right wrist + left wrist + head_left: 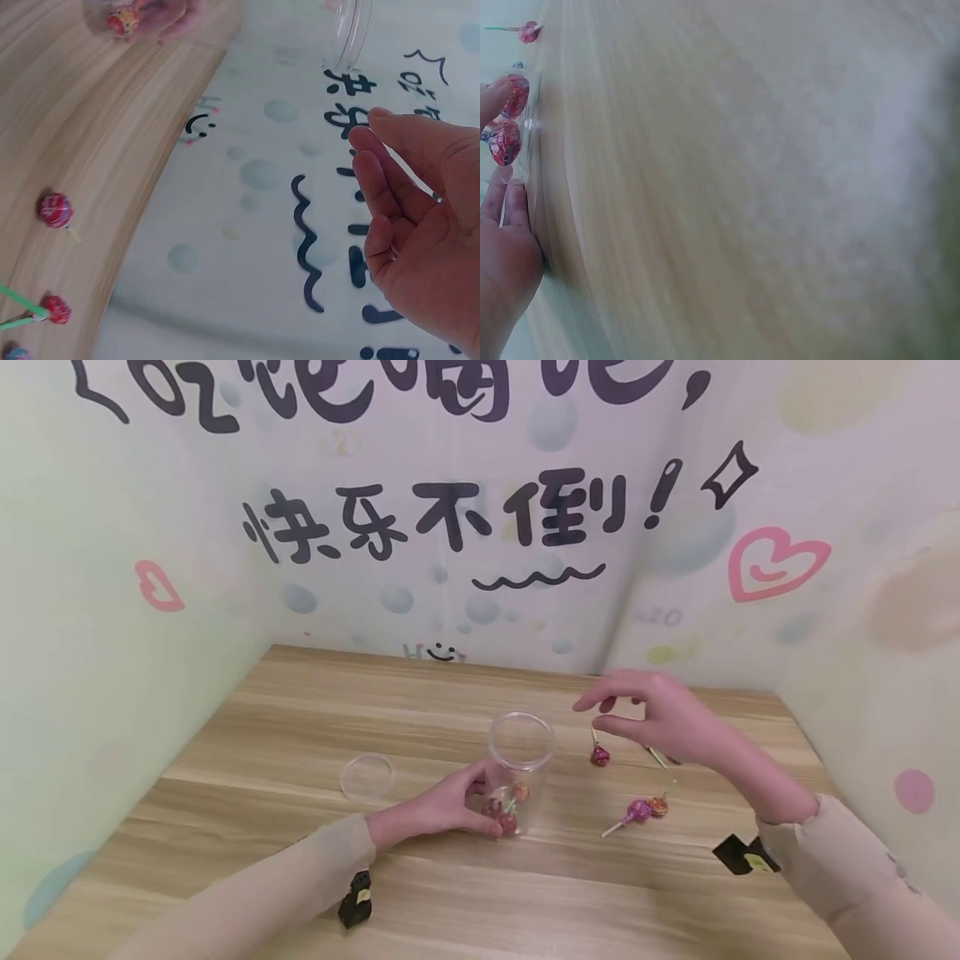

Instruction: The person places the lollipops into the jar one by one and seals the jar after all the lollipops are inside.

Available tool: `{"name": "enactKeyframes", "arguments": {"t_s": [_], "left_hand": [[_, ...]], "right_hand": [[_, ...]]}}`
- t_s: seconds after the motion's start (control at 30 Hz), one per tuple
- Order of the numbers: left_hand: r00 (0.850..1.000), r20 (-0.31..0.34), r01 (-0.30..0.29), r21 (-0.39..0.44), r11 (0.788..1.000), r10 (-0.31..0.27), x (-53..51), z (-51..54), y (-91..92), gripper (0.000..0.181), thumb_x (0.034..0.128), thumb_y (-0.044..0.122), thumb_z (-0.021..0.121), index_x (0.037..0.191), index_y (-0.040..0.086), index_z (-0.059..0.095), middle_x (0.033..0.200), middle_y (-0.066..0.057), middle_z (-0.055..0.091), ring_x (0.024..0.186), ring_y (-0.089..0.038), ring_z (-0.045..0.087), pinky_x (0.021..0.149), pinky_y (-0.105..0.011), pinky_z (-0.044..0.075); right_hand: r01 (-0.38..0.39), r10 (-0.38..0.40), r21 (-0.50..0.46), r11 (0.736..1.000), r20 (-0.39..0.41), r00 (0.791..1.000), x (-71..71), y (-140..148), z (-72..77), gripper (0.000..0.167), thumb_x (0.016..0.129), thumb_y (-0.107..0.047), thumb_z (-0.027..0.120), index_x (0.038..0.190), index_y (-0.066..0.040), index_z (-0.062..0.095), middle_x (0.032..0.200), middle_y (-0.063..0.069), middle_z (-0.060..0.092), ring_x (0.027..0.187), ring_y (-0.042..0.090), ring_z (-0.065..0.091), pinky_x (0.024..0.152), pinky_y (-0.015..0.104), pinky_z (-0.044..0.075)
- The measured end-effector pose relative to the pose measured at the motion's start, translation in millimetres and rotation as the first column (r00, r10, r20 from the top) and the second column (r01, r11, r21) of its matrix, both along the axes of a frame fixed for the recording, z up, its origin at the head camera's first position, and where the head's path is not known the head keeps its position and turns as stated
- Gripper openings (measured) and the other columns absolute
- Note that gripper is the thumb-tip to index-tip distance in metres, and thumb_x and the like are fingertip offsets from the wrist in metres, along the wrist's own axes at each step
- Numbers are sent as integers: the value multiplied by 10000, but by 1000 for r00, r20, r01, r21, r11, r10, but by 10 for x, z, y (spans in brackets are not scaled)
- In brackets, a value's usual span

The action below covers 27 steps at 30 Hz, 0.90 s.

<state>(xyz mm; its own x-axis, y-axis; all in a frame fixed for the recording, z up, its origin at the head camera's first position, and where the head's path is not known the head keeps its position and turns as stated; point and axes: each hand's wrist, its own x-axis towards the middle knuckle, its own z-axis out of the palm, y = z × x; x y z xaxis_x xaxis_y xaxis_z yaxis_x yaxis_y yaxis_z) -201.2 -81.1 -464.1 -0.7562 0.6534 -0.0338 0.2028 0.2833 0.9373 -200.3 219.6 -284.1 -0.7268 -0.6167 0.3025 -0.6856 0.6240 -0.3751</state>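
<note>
Plastic jar, clear, cylindrical (534, 774), holding red- and orange-wrapped lollipops (507, 823): we gripped it, left hand (448, 802), on the wood-grain desk (600, 902); our right hand (663, 718) hovered nearby, fingers relaxed.

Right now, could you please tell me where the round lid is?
In the head view, the lid lies on the table, left of the clear jar.

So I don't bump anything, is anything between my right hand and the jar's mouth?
Nothing visible stands between your right hand and the open jar; the lid lies on the jar's other side.
</note>
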Motion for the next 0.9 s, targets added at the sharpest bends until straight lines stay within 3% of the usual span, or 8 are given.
{"name": "enactKeyframes", "arguments": {"t_s": [0.2,0.3,0.53,0.9], "left_hand": [[1000,3,0,6,1000,0,5,10,-3,799,756,141,853,1431,144,426,1452,-89,509,1317,-288,519,1142,-487,374],[1000,1,1,3,1000,-1,14,23,-1,798,756,137,852,1430,140,426,1449,-93,505,1315,-287,517,1140,-478,370],[1000,-15,8,9,1000,-8,21,40,5,815,748,125,853,1438,121,419,1436,-105,516,1300,-286,534,1134,-441,381],[1000,-16,7,15,1000,-7,14,34,10,829,744,127,857,1446,129,415,1433,-106,520,1298,-286,536,1128,-423,381]], "right_hand": [[37,-37,18,999,-21,999,73,166,-167,296,827,-85,780,1062,-259,733,1002,-146,727,838,-43,590,715,226,494],[30,-30,46,998,4,1000,132,208,-282,285,832,-90,776,1061,-254,730,991,-167,723,821,-53,586,703,209,522],[29,-29,12,1000,71,997,210,313,-545,293,846,-65,753,1040,-283,725,979,-180,723,839,-48,587,677,204,506],[72,-65,-40,997,152,986,334,600,-928,277,830,30,726,1041,-149,720,972,-76,723,836,-40,622,728,210,571]]}}
